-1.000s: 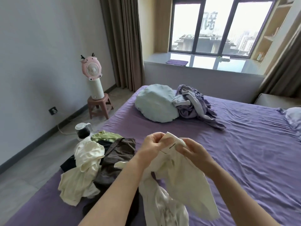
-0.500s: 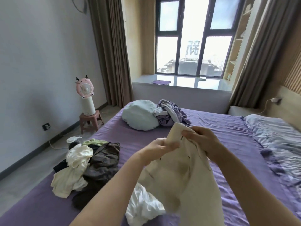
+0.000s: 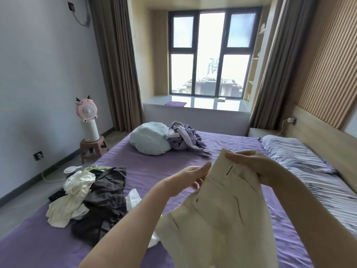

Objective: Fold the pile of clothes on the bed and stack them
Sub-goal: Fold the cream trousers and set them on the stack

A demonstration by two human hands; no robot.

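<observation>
A cream garment (image 3: 218,213) with a small black label hangs in front of me above the purple bed (image 3: 158,171). My right hand (image 3: 251,165) grips its top edge at the right. My left hand (image 3: 193,177) is at the garment's left edge with fingers stretched against the cloth. The pile of clothes (image 3: 90,198) lies at the bed's left edge: a cream top, a dark brown piece, a green one and a black one. A white piece (image 3: 133,198) shows behind my left forearm.
A pale blue cushion (image 3: 148,139) and a crumpled lilac garment (image 3: 183,139) lie at the bed's far end. A striped pillow (image 3: 301,157) is on the right by the headboard. A pink fan (image 3: 87,115) stands on a stool (image 3: 92,147) on the floor at left.
My head has lifted, so more of the window and wall shows. The cream garment has been raised and spread wider, my right hand moving right along its top edge while my left fingers have loosened.
</observation>
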